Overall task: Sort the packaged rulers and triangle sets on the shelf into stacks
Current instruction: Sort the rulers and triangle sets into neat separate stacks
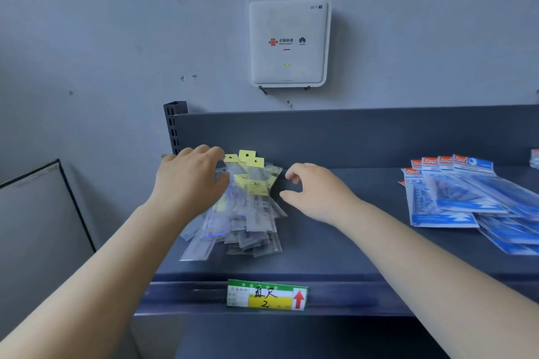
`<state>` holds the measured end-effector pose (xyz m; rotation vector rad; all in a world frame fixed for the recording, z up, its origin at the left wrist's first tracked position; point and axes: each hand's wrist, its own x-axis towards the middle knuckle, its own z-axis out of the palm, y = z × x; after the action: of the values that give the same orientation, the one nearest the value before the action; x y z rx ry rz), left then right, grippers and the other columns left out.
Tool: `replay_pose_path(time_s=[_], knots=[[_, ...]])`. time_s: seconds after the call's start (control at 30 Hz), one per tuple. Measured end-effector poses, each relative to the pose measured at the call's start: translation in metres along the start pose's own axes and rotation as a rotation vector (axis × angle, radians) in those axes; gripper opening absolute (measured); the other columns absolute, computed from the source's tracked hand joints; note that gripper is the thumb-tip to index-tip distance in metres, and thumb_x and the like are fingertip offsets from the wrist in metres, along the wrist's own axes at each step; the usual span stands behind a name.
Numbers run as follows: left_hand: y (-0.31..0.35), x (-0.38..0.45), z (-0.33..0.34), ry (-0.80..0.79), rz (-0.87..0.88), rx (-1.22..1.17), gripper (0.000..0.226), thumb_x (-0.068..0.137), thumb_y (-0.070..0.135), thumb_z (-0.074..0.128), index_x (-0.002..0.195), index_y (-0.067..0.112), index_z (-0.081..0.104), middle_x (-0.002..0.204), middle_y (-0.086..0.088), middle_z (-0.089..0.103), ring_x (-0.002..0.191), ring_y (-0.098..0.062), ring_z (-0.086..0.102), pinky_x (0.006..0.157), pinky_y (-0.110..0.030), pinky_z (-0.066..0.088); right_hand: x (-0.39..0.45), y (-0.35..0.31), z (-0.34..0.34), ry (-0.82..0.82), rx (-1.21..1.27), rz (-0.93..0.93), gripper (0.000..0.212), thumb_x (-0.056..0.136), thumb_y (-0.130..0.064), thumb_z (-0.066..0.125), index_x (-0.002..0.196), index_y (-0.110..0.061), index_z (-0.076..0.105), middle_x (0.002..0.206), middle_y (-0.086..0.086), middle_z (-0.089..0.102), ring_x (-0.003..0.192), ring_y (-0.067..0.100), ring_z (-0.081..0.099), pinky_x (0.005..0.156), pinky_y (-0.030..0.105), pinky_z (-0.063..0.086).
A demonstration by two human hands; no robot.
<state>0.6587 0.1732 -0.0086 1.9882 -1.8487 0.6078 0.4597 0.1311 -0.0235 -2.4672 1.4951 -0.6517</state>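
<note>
Rulers (248,207), clear packets with yellow tags, heaped at the shelf's (350,256) left end. Left hand (189,181) rests on the heap, fingers relaxed; right hand (316,194) beside it, fingers loosely curled, holding nothing. Triangle sets (466,201), blue packets, fanned at the right end.

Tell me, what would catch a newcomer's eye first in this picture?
Probably the two bare arms reaching in: the left hand rests on a messy pile of clear ruler packets with yellow tags at the shelf's left end, while the right hand hovers beside it, fingers loosely curled. Next, the white wifi box on the grey wall above, and the fanned blue packets at the right of the dark shelf.
</note>
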Motion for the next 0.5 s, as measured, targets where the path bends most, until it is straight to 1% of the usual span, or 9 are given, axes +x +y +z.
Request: replay_pose_path(time_s=[0.1, 0.17, 0.3, 0.4, 0.5], knots=[[0.027, 0.007, -0.001, 0.009, 0.046, 0.016, 0.037, 0.095, 0.04, 0.042, 0.129, 0.024, 0.047, 0.124, 0.004, 0.055, 0.113, -0.022, 0.05, 0.092, -0.034, 0.036, -0.009, 0.019, -0.018, 0.042, -0.089, -0.038, 0.036, 0.092, -0.037, 0.05, 0.124, -0.02, 0.05, 0.122, -0.004, 0.051, 0.111, 0.019, 0.049, 0.085, 0.032, 0.044], [0.05, 0.009, -0.001, 0.01, 0.087, 0.043, 0.037, 0.095, 0.042, 0.04, 0.125, 0.024, 0.049, 0.121, 0.005, 0.056, 0.111, -0.022, 0.051, 0.09, -0.033, 0.036, -0.018, 0.032, -0.031, 0.07, -0.175, -0.055, 0.035, 0.093, -0.038, 0.047, 0.123, -0.02, 0.049, 0.121, -0.004, 0.052, 0.111, 0.02, 0.048, 0.084, 0.033, 0.042], [0.106, 0.015, 0.0, 0.006, 0.144, 0.09, 0.033, 0.094, 0.041, 0.039, 0.116, 0.021, 0.051, 0.112, 0.004, 0.056, 0.106, -0.022, 0.052, 0.084, -0.032, 0.036, -0.041, 0.06, -0.054, 0.15, -0.487, -0.142, 0.033, 0.095, -0.039, 0.041, 0.119, -0.017, 0.048, 0.117, 0.0, 0.052, 0.11, 0.023, 0.046, 0.081, 0.034, 0.035], [0.154, 0.02, 0.003, 0.0, 0.182, 0.081, 0.036, 0.094, 0.041, 0.04, 0.122, 0.021, 0.048, 0.115, 0.004, 0.055, 0.11, -0.022, 0.05, 0.086, -0.032, 0.035, -0.062, 0.088, -0.07, 0.158, -0.585, -0.181, 0.031, 0.096, -0.037, 0.041, 0.117, -0.015, 0.047, 0.117, 0.002, 0.05, 0.109, 0.025, 0.046, 0.082, 0.035, 0.033], [0.201, 0.023, 0.006, -0.007, 0.233, 0.053, 0.039, 0.094, 0.043, 0.041, 0.127, 0.022, 0.044, 0.119, 0.005, 0.053, 0.111, -0.021, 0.049, 0.088, -0.032, 0.035, -0.08, 0.122, -0.087, 0.172, -0.605, -0.168, 0.034, 0.095, -0.038, 0.043, 0.121, -0.017, 0.044, 0.125, 0.002, 0.044, 0.113, 0.025, 0.043, 0.089, 0.037, 0.032]])
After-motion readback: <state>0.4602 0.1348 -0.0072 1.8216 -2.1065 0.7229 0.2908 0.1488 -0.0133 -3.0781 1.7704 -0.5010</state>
